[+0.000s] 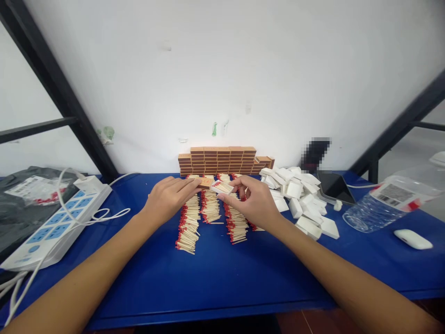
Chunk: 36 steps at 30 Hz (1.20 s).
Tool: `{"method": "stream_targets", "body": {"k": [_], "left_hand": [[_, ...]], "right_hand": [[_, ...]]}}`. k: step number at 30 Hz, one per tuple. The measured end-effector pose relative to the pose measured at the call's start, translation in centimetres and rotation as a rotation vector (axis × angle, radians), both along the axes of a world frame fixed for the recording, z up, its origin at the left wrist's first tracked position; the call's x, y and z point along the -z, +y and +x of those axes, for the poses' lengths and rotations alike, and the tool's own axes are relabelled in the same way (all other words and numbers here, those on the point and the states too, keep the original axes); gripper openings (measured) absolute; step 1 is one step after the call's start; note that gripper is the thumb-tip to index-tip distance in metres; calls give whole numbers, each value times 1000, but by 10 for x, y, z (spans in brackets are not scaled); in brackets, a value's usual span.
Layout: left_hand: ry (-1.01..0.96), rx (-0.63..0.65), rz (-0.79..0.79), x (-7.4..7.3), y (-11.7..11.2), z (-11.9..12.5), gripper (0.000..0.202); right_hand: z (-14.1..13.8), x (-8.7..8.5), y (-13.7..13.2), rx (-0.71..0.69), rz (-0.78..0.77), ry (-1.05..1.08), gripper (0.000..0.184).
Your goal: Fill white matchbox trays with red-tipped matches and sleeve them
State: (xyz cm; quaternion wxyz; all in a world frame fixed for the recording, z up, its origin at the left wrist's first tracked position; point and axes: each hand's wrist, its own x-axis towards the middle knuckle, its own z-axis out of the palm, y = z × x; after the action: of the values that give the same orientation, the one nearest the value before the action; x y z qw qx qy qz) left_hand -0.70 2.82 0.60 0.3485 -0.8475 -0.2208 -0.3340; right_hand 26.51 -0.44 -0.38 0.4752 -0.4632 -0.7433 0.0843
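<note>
While the left hand (172, 192) pinches a brown matchbox sleeve (206, 183), the right hand (257, 198) grips a white tray (216, 189) of matches (223, 186) between thumb and fingers, just beside the sleeve's end, above match rows (237, 225) on the desk (174, 287). Tilting the tray could spill its matches; misaligned edges could crumple the card; lowered wrists could scatter the rows.

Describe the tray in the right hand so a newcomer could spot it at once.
On the blue table, rows of matches lie in front of stacked matchboxes. Above those rows, the right hand holds a small white tray beside the brown sleeve in the left hand. Matches lie in it, whereas none show in the white pile to its right.
</note>
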Motion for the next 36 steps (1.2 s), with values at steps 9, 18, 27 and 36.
{"method": "stream_targets", "body": {"k": [9, 18, 27, 36], "left_hand": [[-47, -14, -68, 2, -2, 1, 24], [-43, -18, -69, 2, -3, 1, 24], [-60, 4, -96, 3, -3, 0, 26], [-168, 34, -188, 1, -8, 4, 46]], "right_hand": [[-1, 1, 0, 10, 7, -13, 40], [-3, -6, -4, -111, -47, -19, 36], [-3, -6, -5, -159, -50, -43, 40], [-1, 0, 3, -192, -104, 74, 47]]}}
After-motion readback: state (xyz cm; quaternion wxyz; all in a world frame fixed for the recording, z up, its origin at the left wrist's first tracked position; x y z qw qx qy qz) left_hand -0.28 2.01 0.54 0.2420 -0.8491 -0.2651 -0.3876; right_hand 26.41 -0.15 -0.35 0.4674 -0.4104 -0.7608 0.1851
